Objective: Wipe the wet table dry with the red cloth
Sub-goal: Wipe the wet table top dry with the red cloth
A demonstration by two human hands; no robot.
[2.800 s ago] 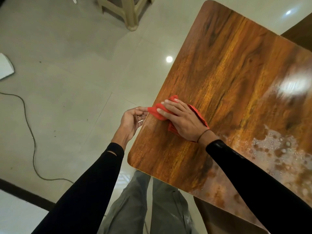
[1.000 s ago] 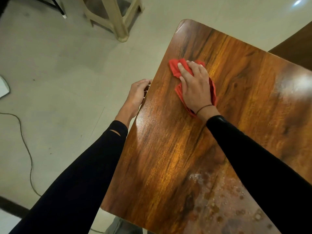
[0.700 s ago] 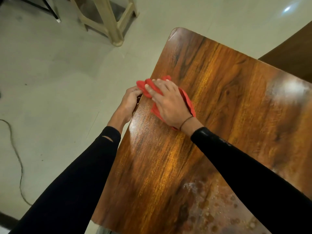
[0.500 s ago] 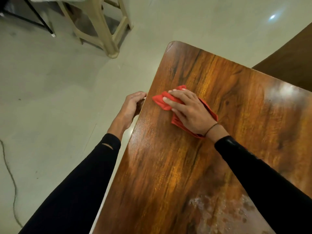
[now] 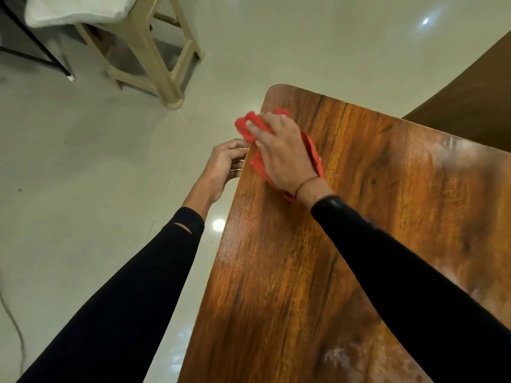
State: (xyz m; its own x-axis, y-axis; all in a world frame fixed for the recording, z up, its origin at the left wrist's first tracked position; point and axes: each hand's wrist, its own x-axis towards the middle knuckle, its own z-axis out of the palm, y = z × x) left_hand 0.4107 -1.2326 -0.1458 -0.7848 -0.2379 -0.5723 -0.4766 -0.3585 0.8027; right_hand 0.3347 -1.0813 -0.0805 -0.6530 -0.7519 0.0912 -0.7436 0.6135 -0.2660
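Right hand (image 5: 282,154) pressing crumpled red cloth (image 5: 312,153), glossy woodgrain table (image 5: 276,286), left hand (image 5: 224,167) gripping edge

Red cloth (image 5: 312,153) under the fingers (image 5: 260,125). Table (image 5: 359,217) beyond them: orange-brown, dark streaked grain, whitish patches. Black sleeves (image 5: 401,261). Beige stool (image 5: 163,64), white towel (image 5: 80,9), pale grey floor (image 5: 83,167).

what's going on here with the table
A person is wiping a wooden table with a red cloth. The right hand presses the cloth flat near the table's far left corner, with part of the cloth hanging past the edge. The left hand sits at the table's left edge just beside it, fingers curled at the rim. Whitish wet patches show near the bottom of the view, so the job is not finished. A plastic stool stands on the floor beyond.
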